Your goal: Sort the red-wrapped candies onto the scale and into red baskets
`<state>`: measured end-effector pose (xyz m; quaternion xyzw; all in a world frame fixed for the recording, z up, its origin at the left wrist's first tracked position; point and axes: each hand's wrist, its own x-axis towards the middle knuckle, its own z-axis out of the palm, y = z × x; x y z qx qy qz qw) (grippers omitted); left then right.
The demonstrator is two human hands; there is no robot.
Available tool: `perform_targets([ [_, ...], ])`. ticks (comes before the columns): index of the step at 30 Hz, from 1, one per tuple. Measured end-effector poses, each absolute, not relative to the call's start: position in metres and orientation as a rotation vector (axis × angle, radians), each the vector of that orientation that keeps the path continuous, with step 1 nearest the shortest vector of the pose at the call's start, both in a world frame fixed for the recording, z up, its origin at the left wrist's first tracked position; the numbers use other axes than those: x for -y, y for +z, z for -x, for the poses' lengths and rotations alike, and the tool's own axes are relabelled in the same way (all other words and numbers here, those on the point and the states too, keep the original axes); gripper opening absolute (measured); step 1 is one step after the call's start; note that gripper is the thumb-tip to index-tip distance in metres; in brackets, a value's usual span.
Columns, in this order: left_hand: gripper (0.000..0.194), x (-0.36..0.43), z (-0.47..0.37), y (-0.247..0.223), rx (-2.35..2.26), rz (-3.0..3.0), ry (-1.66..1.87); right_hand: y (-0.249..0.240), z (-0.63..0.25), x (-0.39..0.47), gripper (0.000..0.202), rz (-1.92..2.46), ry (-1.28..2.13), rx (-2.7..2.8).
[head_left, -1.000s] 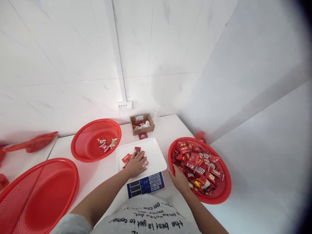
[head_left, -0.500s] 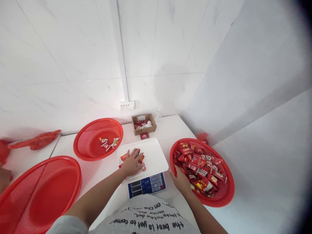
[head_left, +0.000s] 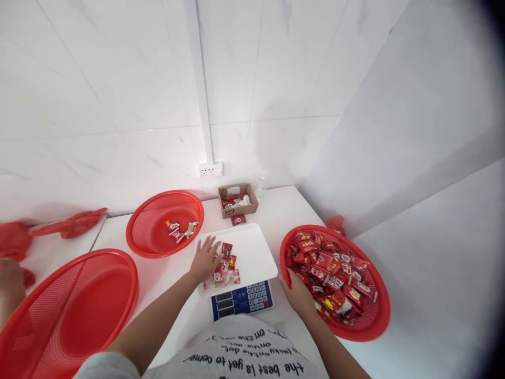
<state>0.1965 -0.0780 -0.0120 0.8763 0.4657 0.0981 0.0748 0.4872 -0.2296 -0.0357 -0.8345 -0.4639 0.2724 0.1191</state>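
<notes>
My left hand (head_left: 205,259) lies over the left side of the white scale tray (head_left: 254,252), palm down with its fingers stretched and slightly apart. Just right of its fingers are several small wrapped snacks (head_left: 225,266), mostly red, and a pink patterned packet (head_left: 231,278) near the tray's front edge. What is under the palm is hidden. On the right, my right hand (head_left: 298,290) grips the near-left rim of a red plastic basket (head_left: 381,310) heaped with red snack packets (head_left: 331,273). Below the tray is the scale's blue keypad panel (head_left: 241,300).
Behind the tray stands a cardboard box (head_left: 240,211) of red packets, with one red packet (head_left: 238,220) before it. To the left are a red basket (head_left: 144,226) with a few snacks and another red basket (head_left: 94,295). Another person's hand (head_left: 10,281) shows at the left edge, near red bags (head_left: 74,225).
My left hand has slid left across the tray, uncovering several of the small snacks. My right hand keeps its grip on the basket rim. Another person's hand shows more at the left.
</notes>
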Motion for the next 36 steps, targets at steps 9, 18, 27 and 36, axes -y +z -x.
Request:
perform_targets([
  [9,0.045,0.062,-0.077,0.001,-2.097,-2.015,0.066,-0.035,-0.487,0.229,0.059,2.443,0.797,1.365],
  [18,0.054,0.082,-0.015,0.017,-2.456,-1.599,0.122,-0.035,-0.487,0.229,0.058,2.437,0.78,1.384],
  [27,0.088,0.06,0.013,0.025,-2.438,-1.183,0.141,-0.037,-0.488,0.23,0.059,2.442,0.775,1.387],
  [36,0.084,0.038,0.023,0.054,-2.516,-1.336,-0.058,-0.035,-0.488,0.229,0.059,2.436,0.794,1.386],
])
